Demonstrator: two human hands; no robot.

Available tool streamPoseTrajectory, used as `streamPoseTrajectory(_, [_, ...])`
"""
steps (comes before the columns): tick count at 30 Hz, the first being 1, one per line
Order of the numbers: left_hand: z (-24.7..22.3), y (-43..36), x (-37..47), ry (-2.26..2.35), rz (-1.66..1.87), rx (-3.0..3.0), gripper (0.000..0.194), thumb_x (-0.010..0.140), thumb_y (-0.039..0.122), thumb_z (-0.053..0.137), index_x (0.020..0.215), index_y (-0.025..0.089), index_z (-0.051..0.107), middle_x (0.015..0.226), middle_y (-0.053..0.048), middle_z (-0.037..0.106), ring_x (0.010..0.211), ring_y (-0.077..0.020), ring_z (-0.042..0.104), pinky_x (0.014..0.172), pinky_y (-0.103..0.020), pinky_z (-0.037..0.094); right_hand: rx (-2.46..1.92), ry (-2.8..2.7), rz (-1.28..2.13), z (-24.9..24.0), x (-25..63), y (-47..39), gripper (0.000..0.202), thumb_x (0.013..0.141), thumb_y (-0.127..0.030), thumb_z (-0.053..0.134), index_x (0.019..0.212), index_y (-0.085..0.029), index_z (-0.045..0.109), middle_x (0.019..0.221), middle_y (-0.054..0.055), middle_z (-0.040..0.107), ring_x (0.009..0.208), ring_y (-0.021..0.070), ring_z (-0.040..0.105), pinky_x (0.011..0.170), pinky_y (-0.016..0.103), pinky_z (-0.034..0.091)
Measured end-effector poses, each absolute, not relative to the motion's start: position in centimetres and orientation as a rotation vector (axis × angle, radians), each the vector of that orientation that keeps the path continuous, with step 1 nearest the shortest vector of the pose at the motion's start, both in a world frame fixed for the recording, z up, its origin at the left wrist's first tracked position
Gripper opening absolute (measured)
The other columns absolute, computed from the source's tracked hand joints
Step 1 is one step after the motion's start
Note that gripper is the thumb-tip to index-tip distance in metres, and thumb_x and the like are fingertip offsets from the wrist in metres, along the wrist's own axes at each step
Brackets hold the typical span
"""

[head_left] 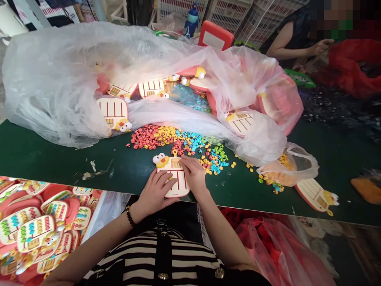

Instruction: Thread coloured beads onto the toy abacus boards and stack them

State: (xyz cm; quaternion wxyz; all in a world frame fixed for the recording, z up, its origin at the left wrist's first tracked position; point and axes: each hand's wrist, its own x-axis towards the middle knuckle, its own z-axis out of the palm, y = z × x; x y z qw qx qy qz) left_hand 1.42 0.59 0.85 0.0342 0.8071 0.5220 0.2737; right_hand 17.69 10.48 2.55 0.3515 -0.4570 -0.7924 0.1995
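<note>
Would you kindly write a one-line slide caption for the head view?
Left hand and right hand at a cream slotted toy board on a green table, near loose multicoloured pieces.

Workshop — stacked crates (228, 19), heaped toy pieces (146, 137)

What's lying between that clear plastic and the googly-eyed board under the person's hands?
In the head view, a spread of small red, yellow, blue and green pieces lies on the green table between the clear plastic and the googly-eyed board.
</note>
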Motion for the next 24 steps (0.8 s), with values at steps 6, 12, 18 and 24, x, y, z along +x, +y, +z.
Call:
streamPoseTrajectory(6, [1.2, 0.7, 1.5, 1.609, 0.858, 2.447, 0.045, 0.081, 0.05, 0.064, 0.113, 0.018, 0.059, 0.111, -0.013, 0.06, 0.11, -0.0273, 0.054, 0.105, -0.05, 0.04, -1.304, -2.236, 0.331, 2.6, 18.7, 7.1, 0.029, 0.093, -0.027, 0.05, 0.117, -0.026, 0.066, 0.122, 0.006, 0.068, 0.121, 0.0248, 0.058, 0.097, 0.044, 0.045])
streamPoseTrajectory(12, [0.7, 0.7, 1.3, 1.594, 0.984, 2.348, 0.055, 0.083, 0.042, 0.062, 0.128, 0.015, 0.044, 0.117, -0.015, 0.055, 0.114, -0.0265, 0.054, 0.105, -0.048, 0.042, -1.204, -2.355, 0.42, 2.6, 17.0, 4.3, 0.038, 0.094, -0.019, 0.043, 0.129, -0.023, 0.057, 0.132, 0.006, 0.061, 0.137, 0.0271, 0.041, 0.106, 0.051, 0.033])
streamPoseTrajectory(18, [0.6, 0.7, 1.4, 1.632, 0.936, 2.349, 0.081, 0.08, 0.053, 0.064, 0.142, 0.013, 0.03, 0.135, -0.019, 0.05, 0.127, -0.0303, 0.046, 0.107, -0.048, 0.038, -1.137, -2.147, 0.498, 3.4, 19.4, 7.0, 0.037, 0.092, -0.018, 0.041, 0.124, -0.023, 0.06, 0.122, 0.007, 0.067, 0.115, 0.0204, 0.061, 0.098, 0.04, 0.046])
streamPoseTrajectory(24, [0.9, 0.9, 1.0, 1.547, 0.774, 2.391, 0.065, 0.08, 0.054, 0.064, 0.131, 0.017, 0.05, 0.133, -0.014, 0.055, 0.124, -0.0291, 0.047, 0.109, -0.049, 0.033, -1.526, -1.991, 0.279, 3.6, 23.7, 13.5, 0.02, 0.084, -0.024, 0.054, 0.094, -0.023, 0.072, 0.094, 0.008, 0.074, 0.088, 0.0261, 0.065, 0.083, 0.045, 0.051])
